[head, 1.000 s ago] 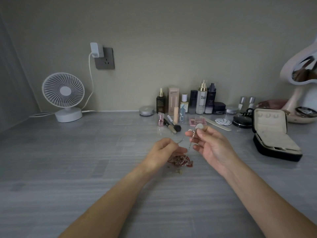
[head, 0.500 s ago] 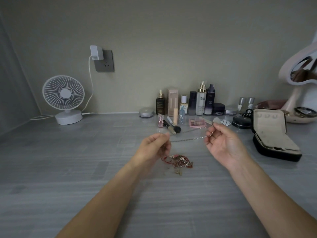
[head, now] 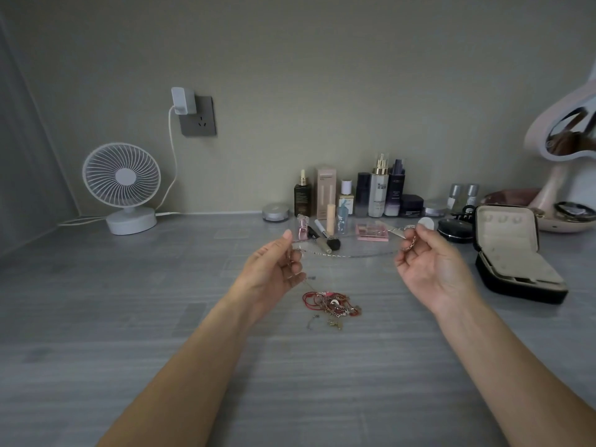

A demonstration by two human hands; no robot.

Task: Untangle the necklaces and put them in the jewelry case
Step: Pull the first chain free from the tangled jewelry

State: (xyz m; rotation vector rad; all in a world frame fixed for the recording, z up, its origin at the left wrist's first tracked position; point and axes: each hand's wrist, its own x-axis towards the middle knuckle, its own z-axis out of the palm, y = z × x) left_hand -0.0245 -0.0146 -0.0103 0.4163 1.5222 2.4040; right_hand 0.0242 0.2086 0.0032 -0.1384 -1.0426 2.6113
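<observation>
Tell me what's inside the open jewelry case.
Black rectangular jewelry case: beige lining only, three round bumps in the raised lid, a bare tray below. No necklace shows; the dark front slots cannot be read.

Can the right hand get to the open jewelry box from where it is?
Probably yes. The jewelry case lies open just right of the right hand, nothing between them, though that hand pinches a silver chain.

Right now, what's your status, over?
Silver chain stretched, left hand and right hand pinching its ends. Thin strand seems to link left hand to tangle on table. Open case at right.
</observation>
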